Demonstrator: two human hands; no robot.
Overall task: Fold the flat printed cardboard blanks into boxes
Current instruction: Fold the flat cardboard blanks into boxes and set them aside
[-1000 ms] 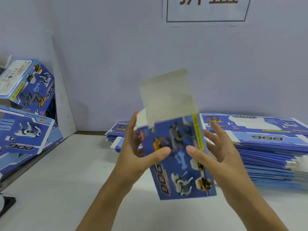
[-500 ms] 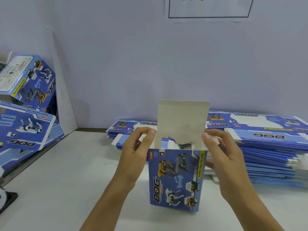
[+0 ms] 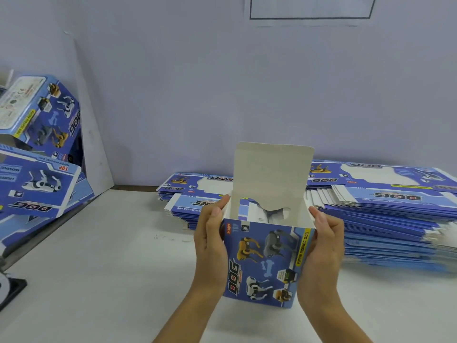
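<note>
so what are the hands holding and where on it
The folded box, gripped by both hands: left hand on its left side, right hand on its right side.

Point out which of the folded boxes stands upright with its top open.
The box held between the left hand and right hand, its lid flap raised. The two folded boxes at far left lie tilted.
</note>
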